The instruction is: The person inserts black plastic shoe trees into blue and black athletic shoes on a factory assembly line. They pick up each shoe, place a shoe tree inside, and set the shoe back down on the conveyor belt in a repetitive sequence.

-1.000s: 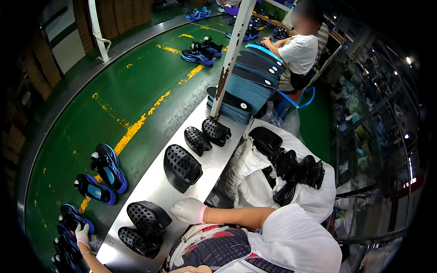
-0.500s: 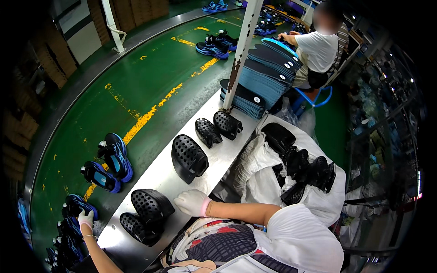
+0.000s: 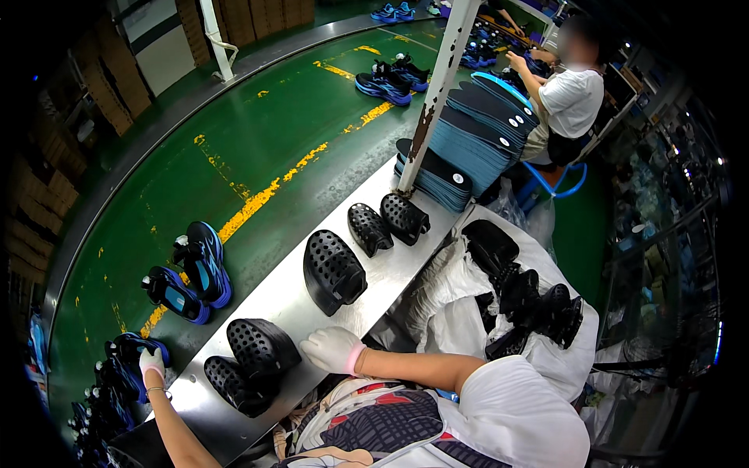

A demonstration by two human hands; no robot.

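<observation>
1. I view the left hand (image 3: 152, 361) at a black-and-blue shoe (image 3: 136, 342) on the green surface (image 3: 156, 210).
2. I view the right hand (image 3: 331, 349), loosely curled, just beside a perforated black insert (image 3: 261, 347) on the metal bench (image 3: 285, 306).

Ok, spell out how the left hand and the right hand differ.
The left hand appears to touch a blue-black shoe; the right hand seems to rest on the metal bench. The left hand has a bracelet at its wrist; the right hand shows none. Both are white-gloved.
</observation>
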